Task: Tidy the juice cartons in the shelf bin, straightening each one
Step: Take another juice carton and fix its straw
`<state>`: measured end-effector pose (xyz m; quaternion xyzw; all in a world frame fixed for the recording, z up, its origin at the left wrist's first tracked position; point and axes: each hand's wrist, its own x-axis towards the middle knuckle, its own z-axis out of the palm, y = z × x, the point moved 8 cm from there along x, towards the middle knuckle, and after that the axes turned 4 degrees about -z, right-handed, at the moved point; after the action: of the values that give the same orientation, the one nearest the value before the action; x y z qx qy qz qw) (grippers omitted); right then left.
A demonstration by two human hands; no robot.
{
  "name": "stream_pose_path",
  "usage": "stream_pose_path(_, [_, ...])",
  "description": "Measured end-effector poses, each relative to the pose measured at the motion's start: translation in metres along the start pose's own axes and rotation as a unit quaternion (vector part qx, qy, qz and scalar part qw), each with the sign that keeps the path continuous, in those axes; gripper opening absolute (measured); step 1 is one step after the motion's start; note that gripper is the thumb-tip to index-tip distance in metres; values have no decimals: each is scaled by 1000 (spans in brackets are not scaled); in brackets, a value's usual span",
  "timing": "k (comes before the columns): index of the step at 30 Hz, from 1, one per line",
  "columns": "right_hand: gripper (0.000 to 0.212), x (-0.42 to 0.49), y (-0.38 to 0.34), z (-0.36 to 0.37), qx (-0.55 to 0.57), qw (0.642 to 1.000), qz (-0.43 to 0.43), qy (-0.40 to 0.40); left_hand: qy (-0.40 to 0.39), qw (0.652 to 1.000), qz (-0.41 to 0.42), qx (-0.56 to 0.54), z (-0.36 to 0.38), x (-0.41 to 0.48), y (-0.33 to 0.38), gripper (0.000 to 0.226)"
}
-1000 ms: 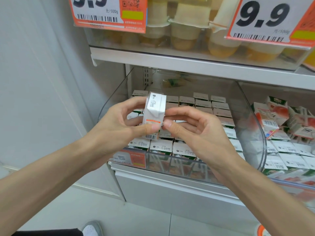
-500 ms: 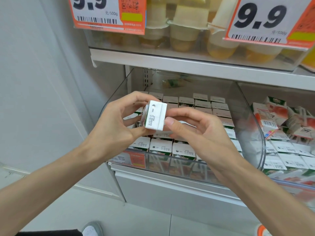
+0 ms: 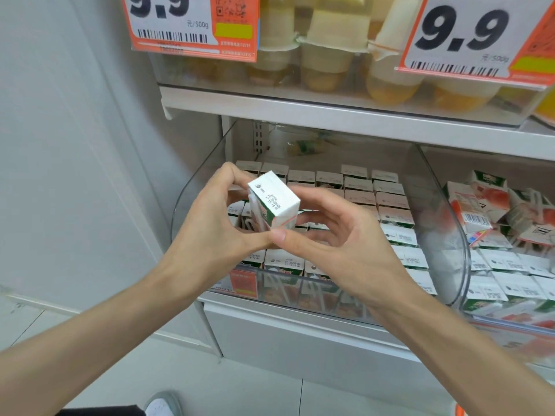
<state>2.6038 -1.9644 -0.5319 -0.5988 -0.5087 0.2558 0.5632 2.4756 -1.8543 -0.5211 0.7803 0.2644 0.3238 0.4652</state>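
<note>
A juice carton point(image 3: 274, 199) is held between both hands at the centre of the frame, raised just above the front left part of a clear shelf bin point(image 3: 196, 178). The carton is tilted, and its white top panel with printed date code faces the camera. The left hand point(image 3: 210, 235) grips it from the left, forefinger hooked over the far upper edge and thumb beneath. The right hand point(image 3: 336, 244) grasps it from the right, thumb pressed at the lower corner, where it meets the left thumb, and fingers curled behind and under the pack.

Below and behind the hands, rows of matching cartons point(image 3: 390, 202) stand upright in the bin, white tops showing. At the right of the frame, a neighbouring bin holds more cartons point(image 3: 510, 274), several of them lying askew point(image 3: 477, 205) toward its back. On the white shelf point(image 3: 330, 115) above, sealed cups of yellow fruit point(image 3: 327, 55) sit behind two orange price tags point(image 3: 192, 22) point(image 3: 468, 37) marked 9.9. The toe of a shoe point(image 3: 162, 405) shows at the bottom edge.
</note>
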Motion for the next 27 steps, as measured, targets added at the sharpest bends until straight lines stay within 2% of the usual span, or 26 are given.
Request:
stream_pose_path(3, [43,1,2,-7,1,999,-9,38,-19,999,-19,-23,7,-1,0,67])
stream_pose_path(7, [35,1,-2,-16,-7,996,-47,75,-44,995,-44,-75,10,0,-1,50])
stream_pose_path(10, [29,0,2,-23,23,993,-33,107,-57,990,-57,-117,9,1,-1,34])
stream_pose_path(12, [24,1,4,-25,48,993,-7,111,-57,988,-71,-127,7,2,-3,38])
stream_pose_path(16, [28,1,10,-20,47,995,25,88,-55,993,-70,-83,6,2,-2,56])
stream_pose_path(23, [36,1,9,-2,117,990,84,6,-42,994,-63,-78,7,-2,1,55])
stream_pose_path(27, [48,-1,15,-5,125,986,101,47,-36,993,-69,-89,6,-1,2,53])
